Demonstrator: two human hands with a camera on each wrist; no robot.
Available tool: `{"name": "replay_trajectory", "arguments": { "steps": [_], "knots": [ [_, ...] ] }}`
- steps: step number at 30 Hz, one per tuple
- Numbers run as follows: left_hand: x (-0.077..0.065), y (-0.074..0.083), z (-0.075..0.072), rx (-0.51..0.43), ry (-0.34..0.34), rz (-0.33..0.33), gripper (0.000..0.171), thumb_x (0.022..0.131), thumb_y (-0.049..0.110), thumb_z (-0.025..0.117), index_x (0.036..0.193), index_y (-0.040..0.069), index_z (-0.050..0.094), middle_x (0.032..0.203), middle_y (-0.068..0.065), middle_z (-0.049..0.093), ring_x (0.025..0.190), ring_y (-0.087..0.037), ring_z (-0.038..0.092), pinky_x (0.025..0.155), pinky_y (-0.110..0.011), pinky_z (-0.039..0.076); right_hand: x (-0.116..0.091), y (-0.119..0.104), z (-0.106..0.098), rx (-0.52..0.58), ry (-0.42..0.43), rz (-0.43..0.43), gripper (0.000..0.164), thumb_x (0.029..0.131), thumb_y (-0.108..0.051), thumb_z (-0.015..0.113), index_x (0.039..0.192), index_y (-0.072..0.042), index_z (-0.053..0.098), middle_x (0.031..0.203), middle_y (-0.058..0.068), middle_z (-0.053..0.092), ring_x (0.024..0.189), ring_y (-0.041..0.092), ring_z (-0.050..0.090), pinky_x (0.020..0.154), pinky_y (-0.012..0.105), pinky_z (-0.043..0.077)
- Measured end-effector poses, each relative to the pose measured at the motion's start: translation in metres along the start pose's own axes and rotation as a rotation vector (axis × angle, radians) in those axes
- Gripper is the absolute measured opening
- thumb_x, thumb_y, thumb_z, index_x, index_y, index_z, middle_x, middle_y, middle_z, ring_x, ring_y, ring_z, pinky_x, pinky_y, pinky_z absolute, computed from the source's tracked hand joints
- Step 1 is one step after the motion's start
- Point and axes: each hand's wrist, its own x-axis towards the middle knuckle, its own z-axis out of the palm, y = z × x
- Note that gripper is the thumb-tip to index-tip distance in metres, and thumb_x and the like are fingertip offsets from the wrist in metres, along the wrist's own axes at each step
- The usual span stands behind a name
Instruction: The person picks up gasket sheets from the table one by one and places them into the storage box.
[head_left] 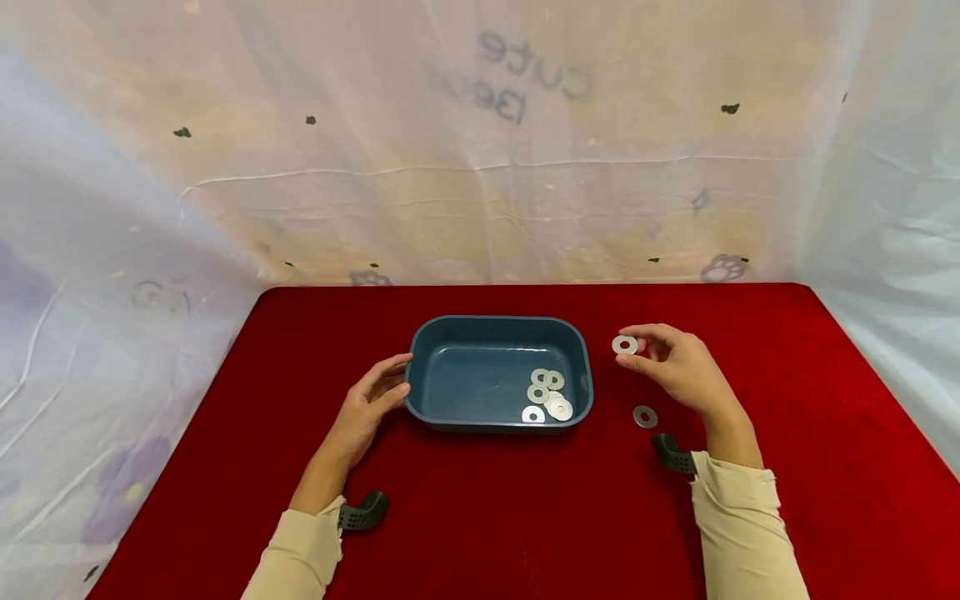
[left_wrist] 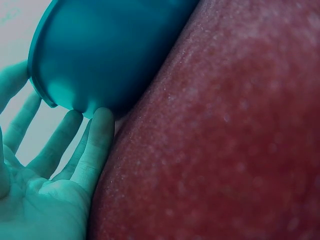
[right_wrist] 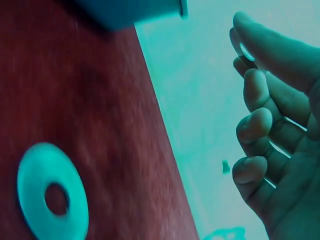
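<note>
A blue rectangular tray (head_left: 465, 427) stands on the red cloth, with several flat metal washers (head_left: 537, 393) lying at its right end. My left hand (head_left: 367, 408) touches the tray's left end; in the left wrist view its fingers (left_wrist: 97, 145) are nearly straight, fingertips against the outer wall. To the right of the tray, my right hand (head_left: 686, 371) pinches a washer (head_left: 618, 347) between thumb and fingers, above the cloth. Only a sliver of that washer shows in the right wrist view. Below this hand, another washer (head_left: 645, 417) lies flat on the cloth.
The red cloth (head_left: 480, 517) covers the table. Pale printed curtains (head_left: 480, 208) hang behind and at both sides. A dark wrist mount (head_left: 363, 511) sits at the left sleeve, and a similar mount (head_left: 672, 454) at the right sleeve.
</note>
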Motion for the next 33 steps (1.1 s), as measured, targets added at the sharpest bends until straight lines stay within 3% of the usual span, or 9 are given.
{"name": "replay_trajectory", "arguments": {
  "steps": [13, 20, 26, 33],
  "knots": [
    [0.0, -0.001, 0.0, 0.006, 0.004, -0.001, 0.049, 0.102, 0.014, 0.057, 0.148, 0.008, 0.043, 0.145, -0.019, 0.046, 0.123, -0.012, 0.056, 0.091, -0.021, 0.054, 0.004, -0.024, 0.021, -0.008, -0.084, -0.074, 0.036, 0.086, -0.03, 0.079, 0.118, -0.019, 0.07, 0.084, 0.002, 0.055, 0.075, 0.02, 0.05, 0.062, 0.025, 0.043],
    [0.001, -0.002, 0.0, 0.009, -0.002, 0.01, 0.048, 0.102, 0.013, 0.055, 0.148, 0.007, 0.043, 0.145, -0.021, 0.045, 0.122, -0.012, 0.056, 0.092, -0.02, 0.054, 0.005, -0.032, 0.024, -0.01, -0.174, -0.11, 0.04, 0.085, -0.029, 0.079, 0.12, -0.013, 0.069, 0.09, -0.001, 0.057, 0.075, 0.019, 0.052, 0.062, 0.024, 0.043],
    [0.001, 0.001, 0.001, 0.002, 0.0, 0.002, 0.049, 0.102, 0.014, 0.057, 0.148, 0.007, 0.043, 0.145, -0.02, 0.046, 0.121, -0.012, 0.057, 0.091, -0.021, 0.054, 0.002, -0.019, 0.011, -0.043, -0.176, -0.058, 0.043, 0.09, -0.037, 0.074, 0.124, -0.012, 0.066, 0.094, 0.001, 0.06, 0.079, 0.02, 0.053, 0.068, 0.024, 0.046],
    [0.0, 0.0, 0.001, 0.002, 0.006, 0.001, 0.049, 0.101, 0.014, 0.057, 0.148, 0.007, 0.043, 0.144, -0.019, 0.046, 0.121, -0.012, 0.057, 0.09, -0.021, 0.054, -0.008, 0.008, -0.011, -0.104, -0.279, -0.014, 0.044, 0.088, -0.029, 0.076, 0.126, -0.008, 0.065, 0.099, 0.006, 0.063, 0.081, 0.018, 0.054, 0.068, 0.024, 0.049]
  ]
}}
